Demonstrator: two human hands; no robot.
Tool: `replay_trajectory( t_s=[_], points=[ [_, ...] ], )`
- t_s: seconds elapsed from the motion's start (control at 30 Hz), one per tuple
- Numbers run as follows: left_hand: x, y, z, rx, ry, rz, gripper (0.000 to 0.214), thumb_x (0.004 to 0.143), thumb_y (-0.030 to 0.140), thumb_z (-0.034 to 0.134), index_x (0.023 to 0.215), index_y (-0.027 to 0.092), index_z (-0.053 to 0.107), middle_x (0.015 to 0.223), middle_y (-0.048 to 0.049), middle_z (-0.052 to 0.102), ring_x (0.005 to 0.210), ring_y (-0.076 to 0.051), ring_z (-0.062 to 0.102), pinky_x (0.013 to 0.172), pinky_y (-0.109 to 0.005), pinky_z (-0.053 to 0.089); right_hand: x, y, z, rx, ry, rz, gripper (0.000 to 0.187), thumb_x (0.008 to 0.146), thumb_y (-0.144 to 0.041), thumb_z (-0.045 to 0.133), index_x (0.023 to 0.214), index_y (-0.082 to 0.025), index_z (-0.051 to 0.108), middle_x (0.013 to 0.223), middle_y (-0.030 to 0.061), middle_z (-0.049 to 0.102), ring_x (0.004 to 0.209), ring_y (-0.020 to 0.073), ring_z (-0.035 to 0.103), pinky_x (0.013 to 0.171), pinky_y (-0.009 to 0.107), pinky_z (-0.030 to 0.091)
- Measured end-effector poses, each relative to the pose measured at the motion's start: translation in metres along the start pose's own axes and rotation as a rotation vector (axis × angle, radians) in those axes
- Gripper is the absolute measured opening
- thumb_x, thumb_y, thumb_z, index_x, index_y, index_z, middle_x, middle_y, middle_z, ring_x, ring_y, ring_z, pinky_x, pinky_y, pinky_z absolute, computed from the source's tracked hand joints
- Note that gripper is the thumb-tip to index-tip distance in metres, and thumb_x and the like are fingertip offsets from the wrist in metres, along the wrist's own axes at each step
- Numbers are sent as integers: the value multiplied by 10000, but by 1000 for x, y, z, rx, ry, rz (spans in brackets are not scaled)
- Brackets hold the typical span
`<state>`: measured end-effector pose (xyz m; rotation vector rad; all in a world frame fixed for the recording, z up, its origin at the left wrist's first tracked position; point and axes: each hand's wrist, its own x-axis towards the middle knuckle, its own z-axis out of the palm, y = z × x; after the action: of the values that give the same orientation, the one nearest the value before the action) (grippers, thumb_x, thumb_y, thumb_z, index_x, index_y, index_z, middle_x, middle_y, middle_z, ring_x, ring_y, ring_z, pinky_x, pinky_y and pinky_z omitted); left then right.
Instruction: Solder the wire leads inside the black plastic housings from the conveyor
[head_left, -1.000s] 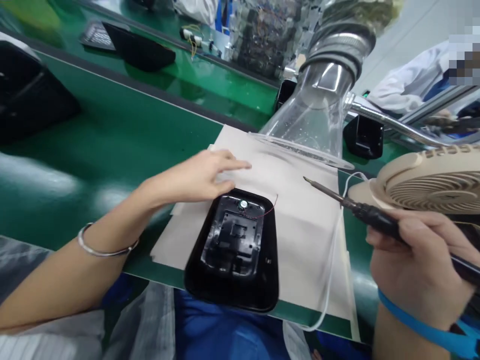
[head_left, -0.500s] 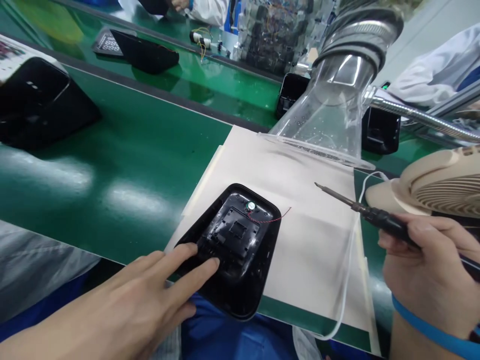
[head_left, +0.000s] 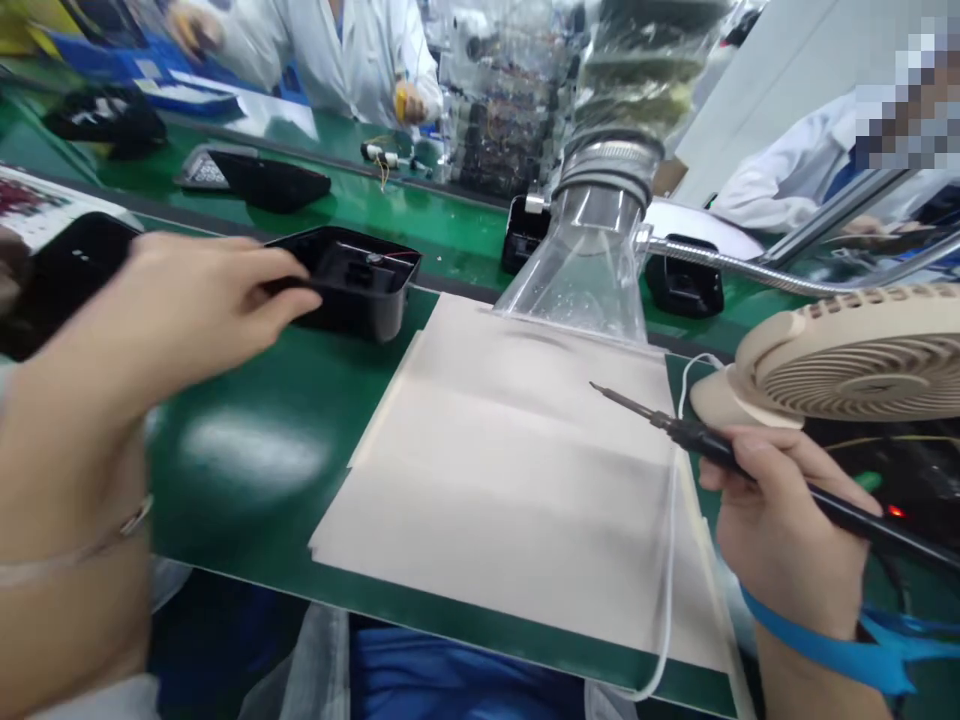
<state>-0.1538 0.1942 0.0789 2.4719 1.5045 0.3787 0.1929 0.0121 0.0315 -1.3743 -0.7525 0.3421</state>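
My left hand [head_left: 217, 300] pinches the near rim of a black plastic housing [head_left: 386, 310], held tilted over the left part of the bench. Inside the housing a small round part and a thin red wire show near its far end. My right hand [head_left: 787, 520] is wrapped round the black handle of a soldering iron [head_left: 697, 437]. Its thin metal tip points left, above a pale sheet [head_left: 480, 480] on the bench. A blue band circles my right wrist.
A clear fume hood [head_left: 581, 270] stands behind the sheet. At right are a beige fan [head_left: 862, 360] and a white cable [head_left: 670, 560]. More black housings [head_left: 682, 275] line the green bench [head_left: 240, 450]. Co-workers in white coats [head_left: 337, 60] are across it.
My left hand has lifted the housing off the pale sheet and carried it to the far left. My right hand still holds the iron. The head view has tilted up.
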Motion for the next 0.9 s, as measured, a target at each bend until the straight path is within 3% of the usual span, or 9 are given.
replay_trajectory(
  t_s=[0.03, 0.13, 0.23, 0.3, 0.37, 0.47, 0.7, 0.9],
  points=[
    [29, 8, -1, 164, 96, -71, 433, 895, 445, 327, 1171, 193, 544, 1053, -11, 605, 1219, -307, 447, 1051, -407, 330, 0, 2, 0, 7, -8, 10, 48, 646, -222, 713, 624, -187, 688, 515, 1, 570, 481, 129, 500, 475, 268, 355],
    [103, 27, 12, 210, 122, -169, 399, 882, 363, 363, 1113, 119, 579, 1119, -83, 601, 1184, -276, 475, 1069, -392, 301, 0, 8, 1, 43, -50, 27, 87, 647, -258, 730, 642, -181, 692, 530, -2, 575, 498, 122, 493, 491, 256, 357],
    [148, 37, 45, 152, 190, -278, 526, 925, 418, 315, 1309, 66, 387, 1376, -103, 391, 1237, -250, 424, 1061, -353, 305, 1, 11, 4, 104, -97, 60, 139, 645, -307, 740, 632, -178, 691, 515, -8, 552, 477, 109, 479, 474, 236, 360],
    [163, 38, 70, 123, 208, -323, 546, 939, 366, 373, 1381, 61, 275, 1436, -175, 302, 1220, -264, 452, 1029, -386, 350, 3, 12, 6, 142, -127, 97, 165, 643, -330, 749, 624, -176, 695, 513, -8, 536, 467, 100, 476, 458, 220, 358],
    [173, 36, 90, 109, 170, -330, 490, 930, 377, 445, 1337, 114, 373, 1376, -163, 399, 1179, -260, 487, 989, -451, 402, 5, 14, 8, 174, -154, 149, 192, 636, -352, 758, 618, -170, 696, 522, -5, 527, 462, 93, 474, 450, 211, 363],
    [183, 27, 104, 108, 88, -306, 406, 900, 411, 518, 1220, 162, 511, 1269, -107, 509, 1148, -256, 504, 974, -508, 412, 8, 21, 11, 226, -178, 261, 230, 619, -383, 765, 613, -165, 692, 542, -5, 516, 451, 86, 463, 437, 207, 375],
    [185, 22, 110, 178, 56, -332, 401, 897, 399, 528, 1215, 156, 515, 1299, -110, 484, 1184, -263, 476, 992, -512, 395, 13, 46, 20, 320, -187, 590, 323, 462, -404, 835, 600, -160, 674, 613, -14, 558, 406, 56, 430, 389, 199, 382],
    [176, 29, 117, 220, 50, -279, 451, 899, 421, 515, 1273, 172, 476, 1373, -114, 421, 1245, -284, 420, 1029, -537, 347, 12, 44, 20, 355, -222, 682, 375, 393, -417, 865, 593, -154, 689, 581, -23, 567, 411, 47, 448, 415, 176, 398]
  ],
)
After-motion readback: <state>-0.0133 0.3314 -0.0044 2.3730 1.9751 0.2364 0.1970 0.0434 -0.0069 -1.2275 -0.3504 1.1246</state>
